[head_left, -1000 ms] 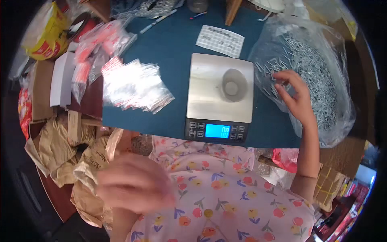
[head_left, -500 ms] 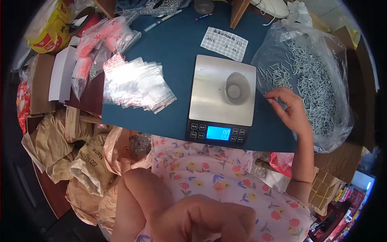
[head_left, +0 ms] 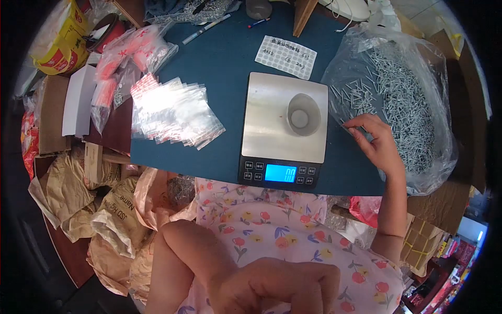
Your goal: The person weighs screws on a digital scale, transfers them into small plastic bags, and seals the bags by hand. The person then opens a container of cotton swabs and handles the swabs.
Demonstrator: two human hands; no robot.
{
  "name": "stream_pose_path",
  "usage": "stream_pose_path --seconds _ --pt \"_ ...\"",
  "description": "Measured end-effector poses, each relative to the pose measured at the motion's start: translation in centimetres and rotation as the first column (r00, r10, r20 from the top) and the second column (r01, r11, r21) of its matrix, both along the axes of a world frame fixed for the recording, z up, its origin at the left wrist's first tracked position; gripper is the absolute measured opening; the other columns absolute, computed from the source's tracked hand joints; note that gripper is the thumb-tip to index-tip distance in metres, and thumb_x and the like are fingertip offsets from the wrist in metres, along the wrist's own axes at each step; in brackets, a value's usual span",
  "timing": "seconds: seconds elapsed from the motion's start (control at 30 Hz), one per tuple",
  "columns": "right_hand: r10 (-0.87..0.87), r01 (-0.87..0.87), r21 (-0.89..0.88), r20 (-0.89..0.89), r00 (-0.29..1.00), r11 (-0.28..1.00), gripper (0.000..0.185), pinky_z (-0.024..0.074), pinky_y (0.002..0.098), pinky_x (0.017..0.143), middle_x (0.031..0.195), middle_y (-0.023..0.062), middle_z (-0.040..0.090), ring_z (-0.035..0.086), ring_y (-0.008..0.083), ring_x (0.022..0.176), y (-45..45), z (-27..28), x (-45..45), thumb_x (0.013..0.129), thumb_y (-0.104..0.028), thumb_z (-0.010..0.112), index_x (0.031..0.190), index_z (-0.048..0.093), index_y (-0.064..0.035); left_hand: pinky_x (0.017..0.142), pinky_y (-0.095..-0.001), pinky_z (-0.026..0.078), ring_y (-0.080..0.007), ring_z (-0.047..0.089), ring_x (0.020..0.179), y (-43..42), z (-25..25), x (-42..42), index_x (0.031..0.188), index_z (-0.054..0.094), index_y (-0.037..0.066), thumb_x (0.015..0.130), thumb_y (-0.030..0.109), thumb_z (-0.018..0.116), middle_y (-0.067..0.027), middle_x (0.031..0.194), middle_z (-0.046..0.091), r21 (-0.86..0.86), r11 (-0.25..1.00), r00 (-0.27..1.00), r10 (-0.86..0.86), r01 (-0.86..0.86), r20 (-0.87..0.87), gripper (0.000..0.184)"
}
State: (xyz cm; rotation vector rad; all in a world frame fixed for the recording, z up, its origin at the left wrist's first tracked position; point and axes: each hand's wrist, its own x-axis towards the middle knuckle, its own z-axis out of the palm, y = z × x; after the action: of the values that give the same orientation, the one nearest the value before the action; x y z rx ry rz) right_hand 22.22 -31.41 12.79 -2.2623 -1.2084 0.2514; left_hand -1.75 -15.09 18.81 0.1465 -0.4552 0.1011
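Loosely heaped, slender, shiny silver screws

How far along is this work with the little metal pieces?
This batch looks barely started. Ready: the scale is lit, seemingly reading zero, with a cup on it. In hand: the right hand seems to pinch one metal piece; whether the left hand holds anything is hidden. Left, I'd judge: the cup looks empty, the small bags flat and unfilled.
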Motion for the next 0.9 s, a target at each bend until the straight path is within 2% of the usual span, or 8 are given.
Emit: stream_pose_path --seconds 0.13,0.27,0.47,0.57,0.67,0.77,0.83,0.9 --pt "-0.003 0.003 0.0 0.003 1.0 1.0 0.011 0.0463 0.0354 0.08 0.09 0.0101 0.067 0.063 0.0277 0.086 -0.1 -0.2 0.0 0.082 -0.003 0.065 0.093 0.066 -0.0037 0.065 -0.0245 0.032 -0.0137 0.045 0.077 0.4 -0.1 0.4 0.09 0.063 0.009 0.072 0.023 0.085 -0.0016 0.092 0.051 0.029 0.999 1.0 -0.023 0.022 0.019 0.032" --pt "0.007 -0.007 -0.006 0.016 1.0 1.0 0.011 0.045 0.0358 0.079 0.089 0.0098 0.067 0.063 0.0283 0.084 -0.2 -0.2 0.0 0.082 -0.004 0.065 0.093 0.066 -0.0042 0.072 -0.0236 0.035 -0.0151 0.045 0.089 1.2 0.0 0.1 0.092 0.065 0.006 0.073 0.017 0.084 -0.0041 0.098 0.051 0.036 0.994 0.994 -0.106 0.107 -0.026 0.03" --pt "0.011 -0.011 -0.008 0.016 1.0 1.0 0.01 0.0444 0.0362 0.077 0.087 0.01 0.066 0.063 0.0282 0.082 -0.1 -0.2 -0.1 0.082 -0.004 0.064 0.092 0.065 -0.004 0.083 -0.0214 0.036 -0.0146 0.042 0.099 0.4 0.0 -0.8 0.09 0.065 0.006 0.072 0.011 0.083 -0.0083 0.116 0.042 -0.147 0.964 0.975 -0.222 0.221 0.008 0.026" --pt "0.012 -0.011 -0.007 0.006 1.0 1.0 0.01 0.0444 0.0364 0.077 0.088 0.0102 0.066 0.063 0.0284 0.082 -0.3 -0.4 0.1 0.082 -0.004 0.064 0.092 0.065 -0.004 0.082 -0.0211 0.036 -0.0146 0.043 0.098 0.1 0.1 -0.9 0.086 0.065 0.007 0.071 0.011 0.084 -0.0085 0.114 0.043 -0.161 0.963 0.975 -0.221 0.215 -0.015 0.025" --pt "0.008 -0.008 -0.022 0.012 1.0 1.0 0.01 0.0446 0.0365 0.078 0.088 0.0104 0.067 0.063 0.0284 0.082 -0.4 -0.5 0.2 0.083 -0.004 0.064 0.092 0.065 -0.0039 0.08 -0.021 0.036 -0.0146 0.044 0.095 -0.7 0.7 -0.6 0.084 0.064 0.009 0.07 0.015 0.085 -0.0085 0.109 0.046 -0.16 0.981 0.99 -0.122 0.11 -0.069 0.025" --pt "0.001 -0.001 -0.026 0.005 1.0 1.0 0.01 0.0451 0.0364 0.078 0.089 0.0108 0.066 0.063 0.0289 0.083 -0.6 -0.6 0.3 0.082 -0.004 0.064 0.092 0.065 -0.0032 0.078 -0.0209 0.035 -0.0146 0.045 0.091 0.8 1.7 -0.6 0.084 0.064 0.01 0.07 0.02 0.085 -0.0082 0.104 0.048 -0.032 0.985 0.966 -0.171 0.168 -0.194 0.028" --pt "-0.002 0.003 -0.036 0.02 1.0 0.999 0.01 0.0454 0.0364 0.079 0.089 0.0117 0.066 0.063 0.0294 0.083 -0.8 -0.5 0.6 0.083 -0.004 0.064 0.093 0.065 -0.0026 0.079 -0.0219 0.036 -0.0154 0.046 0.092 1.0 0.9 -0.2 0.085 0.064 0.01 0.07 0.024 0.084 -0.008 0.104 0.05 0.024 0.986 0.979 -0.158 0.162 -0.127 0.029" --pt "-0.03 0.031 -0.044 0.022 0.999 0.999 0.011 0.046 0.0362 0.079 0.09 0.0125 0.066 0.063 0.0296 0.084 -1.3 -0.5 1.1 0.083 -0.004 0.063 0.094 0.065 -0.0019 0.082 -0.0246 0.037 -0.0163 0.048 0.094 0.0 -1.9 0.8 0.09 0.062 0.008 0.075 0.026 0.079 -0.0077 0.104 0.052 0.024 0.998 0.997 -0.059 0.058 0.05 0.029"
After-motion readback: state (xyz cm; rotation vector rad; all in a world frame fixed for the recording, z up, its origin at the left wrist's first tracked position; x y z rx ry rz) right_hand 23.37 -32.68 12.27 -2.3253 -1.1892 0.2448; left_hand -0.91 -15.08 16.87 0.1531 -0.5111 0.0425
